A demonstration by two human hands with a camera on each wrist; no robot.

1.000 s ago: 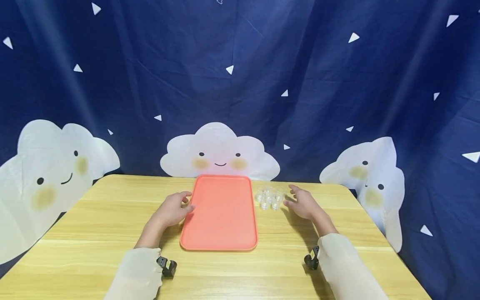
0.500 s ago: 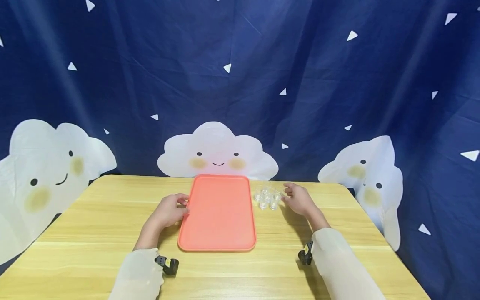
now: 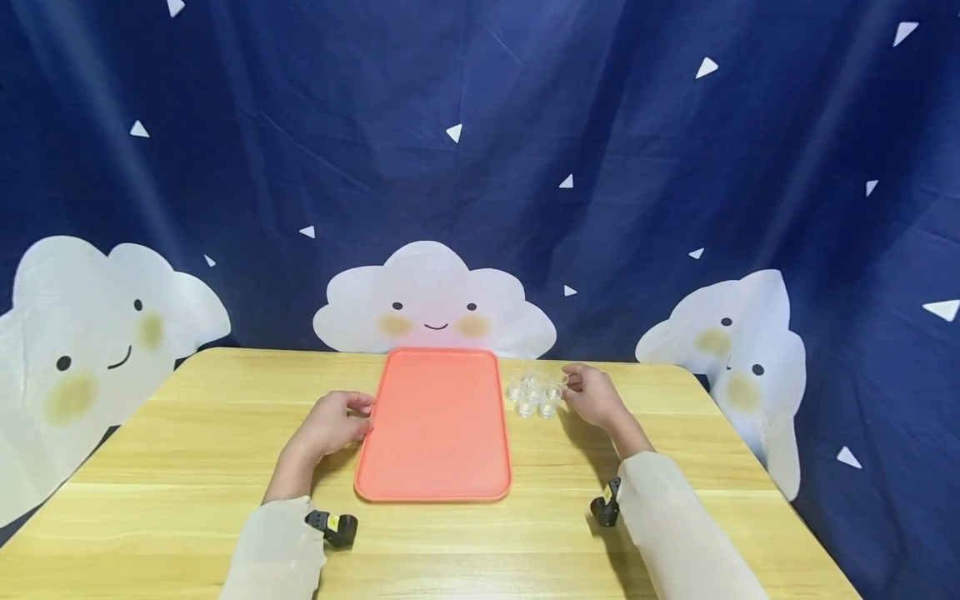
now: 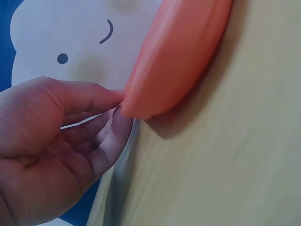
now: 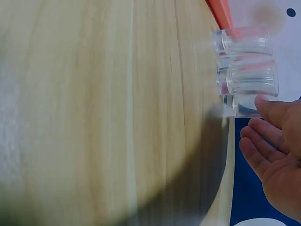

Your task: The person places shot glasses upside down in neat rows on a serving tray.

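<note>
**Although the tray (image 3: 435, 442) fills the middle, the glasses (image 3: 531, 390) sit by our right hand (image 3: 596, 398)**

While our left hand (image 3: 332, 425) is at the left edge of the red tray, the small clear glasses stand just beside its right edge, toward the far end. What counts most, as we judge it, is the order from left to right across the bench (image 3: 420, 546): left hand, tray, glasses, right hand. From our right hand the glasses lie directly leftward, so near that its thumb overlaps the rim of the nearest glass (image 5: 241, 106) in the right wrist view, though we cannot tell whether it presses there. From our left hand they lie across the whole width of the tray, well apart.

Our right hand is relaxed, its thumb parted from loosely bent fingers, with no glass clasped. Our left hand has thumb and fingertips against the tray's rim; we cannot tell whether they pinch it or merely steady it.

As for bearing, the glasses point straight up, mouths uppermost and thick bases on the bench, so each long axis is vertical. The tray seems to lie flat, its long axis running away from us toward the blue wall cloth (image 3: 510, 167), with one short side facing us.
</note>
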